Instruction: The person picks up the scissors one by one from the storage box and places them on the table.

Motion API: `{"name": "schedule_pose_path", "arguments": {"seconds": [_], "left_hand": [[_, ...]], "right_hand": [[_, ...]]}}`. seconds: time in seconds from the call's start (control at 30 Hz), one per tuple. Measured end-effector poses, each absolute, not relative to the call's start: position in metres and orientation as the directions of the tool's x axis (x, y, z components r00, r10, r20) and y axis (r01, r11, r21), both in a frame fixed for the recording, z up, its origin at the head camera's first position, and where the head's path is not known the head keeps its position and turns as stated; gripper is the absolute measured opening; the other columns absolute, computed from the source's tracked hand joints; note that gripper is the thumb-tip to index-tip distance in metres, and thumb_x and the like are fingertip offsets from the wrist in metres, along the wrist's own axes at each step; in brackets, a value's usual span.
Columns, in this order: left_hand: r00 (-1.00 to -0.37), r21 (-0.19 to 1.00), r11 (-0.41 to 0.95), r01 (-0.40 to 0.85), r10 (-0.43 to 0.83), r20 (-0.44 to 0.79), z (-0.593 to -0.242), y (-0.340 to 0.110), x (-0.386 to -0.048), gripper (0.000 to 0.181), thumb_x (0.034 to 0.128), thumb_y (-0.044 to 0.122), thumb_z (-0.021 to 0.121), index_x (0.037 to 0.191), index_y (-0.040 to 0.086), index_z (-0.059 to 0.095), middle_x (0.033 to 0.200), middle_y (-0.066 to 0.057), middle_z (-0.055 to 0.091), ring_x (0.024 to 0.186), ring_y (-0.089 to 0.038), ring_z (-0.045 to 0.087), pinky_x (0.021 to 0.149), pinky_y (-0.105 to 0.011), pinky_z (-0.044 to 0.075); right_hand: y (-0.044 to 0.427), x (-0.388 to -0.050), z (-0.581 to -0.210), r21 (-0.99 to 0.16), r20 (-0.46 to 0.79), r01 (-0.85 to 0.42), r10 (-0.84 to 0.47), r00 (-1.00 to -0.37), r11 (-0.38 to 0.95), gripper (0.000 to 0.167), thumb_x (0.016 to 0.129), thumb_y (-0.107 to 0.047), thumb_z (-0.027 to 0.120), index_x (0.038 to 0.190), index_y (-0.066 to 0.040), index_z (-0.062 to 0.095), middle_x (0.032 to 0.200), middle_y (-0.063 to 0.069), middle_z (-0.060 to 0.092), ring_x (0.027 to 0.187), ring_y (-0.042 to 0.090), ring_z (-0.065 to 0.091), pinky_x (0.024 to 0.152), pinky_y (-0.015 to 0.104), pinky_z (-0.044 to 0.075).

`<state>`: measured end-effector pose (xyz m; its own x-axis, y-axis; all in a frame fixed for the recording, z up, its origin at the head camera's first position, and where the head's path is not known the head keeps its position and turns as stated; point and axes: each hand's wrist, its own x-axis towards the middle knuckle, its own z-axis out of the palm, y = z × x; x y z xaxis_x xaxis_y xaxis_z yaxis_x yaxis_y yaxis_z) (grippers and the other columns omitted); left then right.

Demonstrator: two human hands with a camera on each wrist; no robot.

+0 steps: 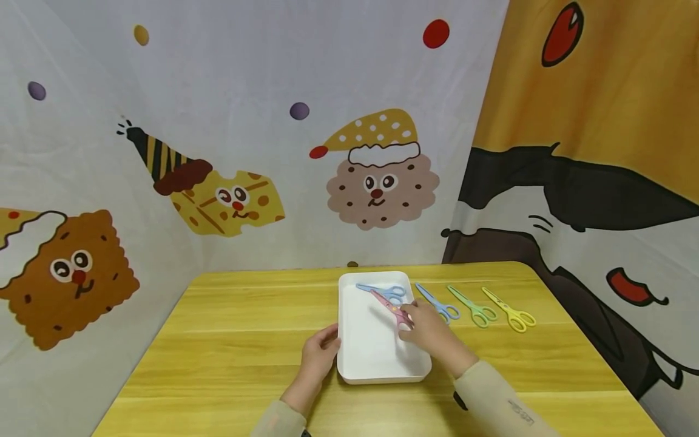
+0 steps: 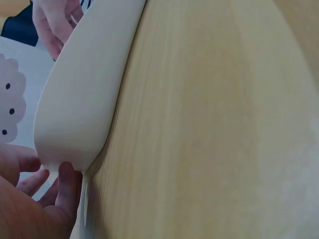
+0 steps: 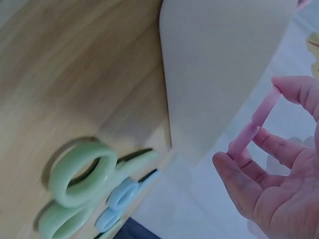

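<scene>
A white tray stands on the table, with light-blue scissors lying at its far end. My left hand holds the tray's left side; in the left wrist view its bent fingers touch the tray's corner. Over the tray's right side, my right hand pinches pink scissors by the handles. Their blades point toward the far left of the tray. In the right wrist view the pink handle loops show edge-on between thumb and fingers.
Right of the tray lie blue scissors, green scissors and yellow scissors, side by side. The wooden table extends left of the tray. A cloth with cartoon figures hangs behind it.
</scene>
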<state>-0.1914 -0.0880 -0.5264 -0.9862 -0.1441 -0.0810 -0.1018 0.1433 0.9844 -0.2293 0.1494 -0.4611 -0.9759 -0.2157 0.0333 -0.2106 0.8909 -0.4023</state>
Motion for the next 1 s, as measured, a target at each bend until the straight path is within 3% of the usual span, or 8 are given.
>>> {"name": "schedule_pose_path", "arguments": {"seconds": [0.4,1.0], "left_hand": [[-0.989,0.986,0.15,-0.077,-0.138,-0.056,-0.525,-0.087,-0.192,0.034,0.088,-0.001,0.06,0.122,-0.005,0.06,0.116,-0.022,0.064,0.106,-0.03,0.062,0.084,-0.028,0.055],[-0.987,0.983,0.162,-0.082,-0.147,-0.059,-0.526,-0.088,-0.193,0.034,0.0881,0.0,0.06,0.122,-0.004,0.06,0.117,-0.022,0.063,0.107,-0.031,0.061,0.085,-0.03,0.055]], "right_hand": [[0.193,-0.226,-0.455,-0.419,0.085,-0.193,-0.174,-0.981,0.887,0.051,0.076,-0.025,0.075,0.12,-0.003,0.063,0.115,0.02,0.057,0.089,0.029,0.053,0.072,0.04,0.05],[0.24,-0.217,-0.459,-0.479,0.062,-0.126,-0.11,-0.992,0.869,0.054,0.08,-0.026,0.07,0.124,0.002,0.058,0.105,0.02,0.056,0.078,0.024,0.048,0.061,0.031,0.044]]}}
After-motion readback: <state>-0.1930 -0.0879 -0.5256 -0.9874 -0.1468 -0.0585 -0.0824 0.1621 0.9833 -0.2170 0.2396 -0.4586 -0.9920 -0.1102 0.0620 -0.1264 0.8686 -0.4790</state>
